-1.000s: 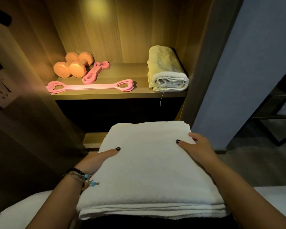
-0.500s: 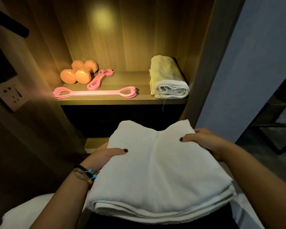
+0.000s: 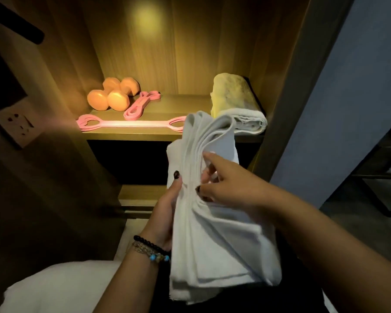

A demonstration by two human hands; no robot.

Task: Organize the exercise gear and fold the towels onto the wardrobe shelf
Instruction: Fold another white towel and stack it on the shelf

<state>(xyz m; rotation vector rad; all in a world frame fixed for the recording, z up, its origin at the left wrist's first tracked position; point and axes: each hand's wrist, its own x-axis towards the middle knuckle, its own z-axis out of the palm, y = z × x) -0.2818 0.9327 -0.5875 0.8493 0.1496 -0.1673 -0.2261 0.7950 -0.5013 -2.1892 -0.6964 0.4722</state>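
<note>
I hold a folded white towel [image 3: 215, 240] on edge in front of the wardrobe, its layered folds facing me. My left hand [image 3: 165, 213] grips its left side from below, thumb on the front. My right hand [image 3: 226, 186] pinches the folds near the middle. On the lit wardrobe shelf [image 3: 145, 135] lie two orange dumbbells [image 3: 112, 96] at the back left, a short pink resistance band [image 3: 140, 106] beside them, and a long pink band [image 3: 127, 125] along the front edge. A rolled towel [image 3: 237, 105] rests at the shelf's right end, just behind the held towel's top.
A wall socket [image 3: 18, 125] sits on the dark panel at left. A lower shelf [image 3: 140, 195] shows under the lit one. White bedding [image 3: 54, 288] lies at the bottom left. A grey wall [image 3: 339, 109] and a dark metal frame [image 3: 384, 177] stand at right.
The towel was lying flat under both hands; now it is lifted, folded together and turned on edge. My hands have closed in toward its middle.
</note>
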